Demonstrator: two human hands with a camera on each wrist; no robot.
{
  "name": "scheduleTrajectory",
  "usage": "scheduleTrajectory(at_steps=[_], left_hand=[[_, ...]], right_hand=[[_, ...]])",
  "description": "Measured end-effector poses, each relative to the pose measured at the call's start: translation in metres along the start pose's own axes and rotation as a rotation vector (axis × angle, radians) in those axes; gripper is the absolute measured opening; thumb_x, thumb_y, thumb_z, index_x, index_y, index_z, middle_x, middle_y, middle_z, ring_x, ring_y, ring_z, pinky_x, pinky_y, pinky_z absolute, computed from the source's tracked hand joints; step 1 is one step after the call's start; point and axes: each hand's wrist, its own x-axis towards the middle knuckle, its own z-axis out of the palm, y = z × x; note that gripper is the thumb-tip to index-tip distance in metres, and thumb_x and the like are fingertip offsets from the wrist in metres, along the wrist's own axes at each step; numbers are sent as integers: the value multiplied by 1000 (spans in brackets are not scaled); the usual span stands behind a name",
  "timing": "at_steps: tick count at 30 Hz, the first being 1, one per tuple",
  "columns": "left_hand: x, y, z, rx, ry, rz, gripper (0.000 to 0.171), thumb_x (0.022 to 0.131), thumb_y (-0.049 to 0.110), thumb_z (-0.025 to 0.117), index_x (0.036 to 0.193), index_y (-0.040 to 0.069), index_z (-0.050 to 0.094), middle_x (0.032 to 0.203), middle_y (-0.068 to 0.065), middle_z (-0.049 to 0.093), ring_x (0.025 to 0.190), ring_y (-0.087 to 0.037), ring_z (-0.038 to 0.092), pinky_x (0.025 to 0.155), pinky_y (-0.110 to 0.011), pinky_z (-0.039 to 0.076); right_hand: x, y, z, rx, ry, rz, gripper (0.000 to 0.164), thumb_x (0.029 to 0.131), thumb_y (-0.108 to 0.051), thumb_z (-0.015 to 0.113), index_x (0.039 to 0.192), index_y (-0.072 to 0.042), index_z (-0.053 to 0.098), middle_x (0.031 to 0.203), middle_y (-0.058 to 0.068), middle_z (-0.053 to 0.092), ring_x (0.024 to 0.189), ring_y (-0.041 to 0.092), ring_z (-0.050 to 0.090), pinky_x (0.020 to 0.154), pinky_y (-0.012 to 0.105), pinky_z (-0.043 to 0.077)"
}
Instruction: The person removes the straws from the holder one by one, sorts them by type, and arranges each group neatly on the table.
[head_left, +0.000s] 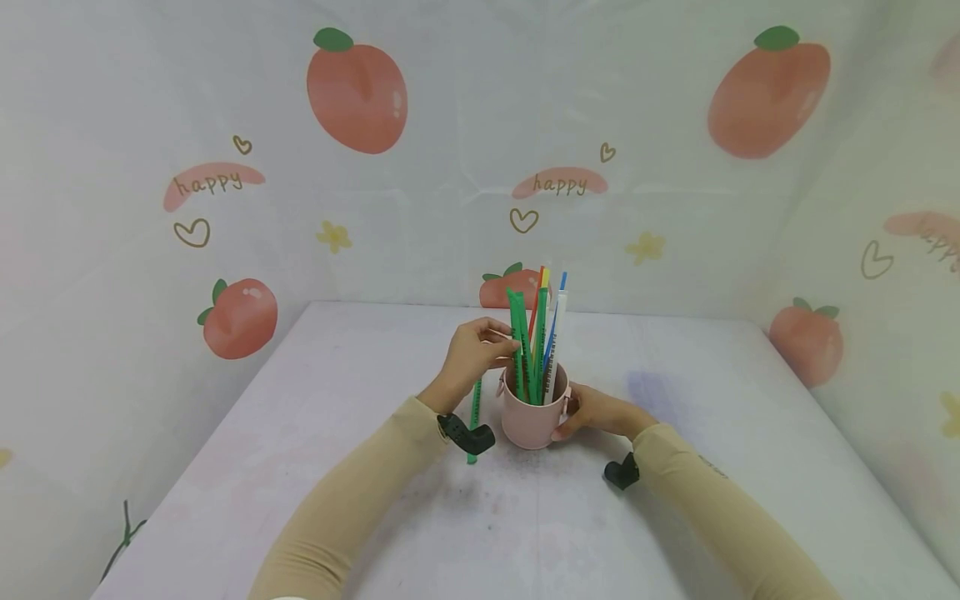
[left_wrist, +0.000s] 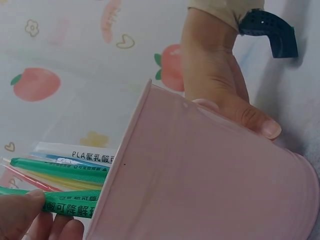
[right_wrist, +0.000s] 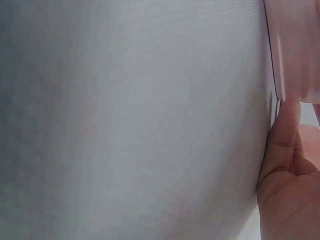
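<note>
A pink bucket (head_left: 531,427) stands upright on the table, with small handle rings at its sides and several wrapped straws leaning in it. My left hand (head_left: 474,354) pinches a green wrapped straw (left_wrist: 70,207) between thumb and fingers, just above the bucket's rim; the straw's lower end is hidden inside. Low on the bucket's right side, my right hand (head_left: 600,410) grips the wall, thumb in front and the other fingers mostly hidden behind. Beside the held straw are another green straw (left_wrist: 60,169) and red, yellow, blue and white (head_left: 557,333) ones.
Another green straw (head_left: 474,421) lies on the table left of the bucket, partly under the left wrist. The pale tabletop (head_left: 675,533) ends at a printed backdrop (head_left: 450,233). Each wrist carries a black camera mount (head_left: 621,472).
</note>
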Motion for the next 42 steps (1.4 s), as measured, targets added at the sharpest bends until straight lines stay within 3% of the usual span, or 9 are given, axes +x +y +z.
scheduleTrajectory(at_steps=[4, 14, 27, 36, 42], left_hand=[[3, -4, 0, -16, 15, 15, 20, 87, 5, 70, 106, 0, 64, 91, -12, 64, 79, -21, 71, 76, -35, 60], [5, -3, -1, -49, 27, 34, 21, 87, 4, 70, 107, 2, 65, 88, -11, 64, 75, -18, 70, 75, -36, 60], [6, 3, -1, -148, 54, 54, 31, 87, -2, 68, 117, 2, 63, 82, -7, 64, 72, -12, 69, 76, -39, 60], [5, 5, -4, -167, 91, 78, 34, 87, 3, 71, 119, 5, 62, 94, -11, 61, 74, -15, 69, 75, -36, 60], [6, 7, -6, -195, 113, 106, 34, 86, 2, 71, 120, 5, 62, 92, -9, 63, 74, -13, 69, 74, -35, 60]], right_hand=[[-2, -1, -1, -23, -10, -3, 79, 71, -29, 86, 132, -1, 44, 108, 7, 46, 103, 23, 40, 86, 34, 35], [2, -3, 1, 0, 18, 65, 74, 73, -12, 84, 133, -1, 43, 104, 5, 41, 103, 23, 37, 83, 36, 32], [1, -2, 1, 12, 17, 42, 76, 74, -10, 83, 136, 0, 42, 110, 6, 45, 106, 24, 37, 88, 36, 32], [1, -1, 1, 1, 14, 31, 72, 75, -9, 82, 135, 0, 43, 111, 6, 48, 105, 24, 41, 89, 34, 34], [2, -1, 1, 12, 14, 30, 73, 74, -9, 82, 136, -1, 43, 113, 7, 47, 107, 24, 40, 93, 36, 34]])
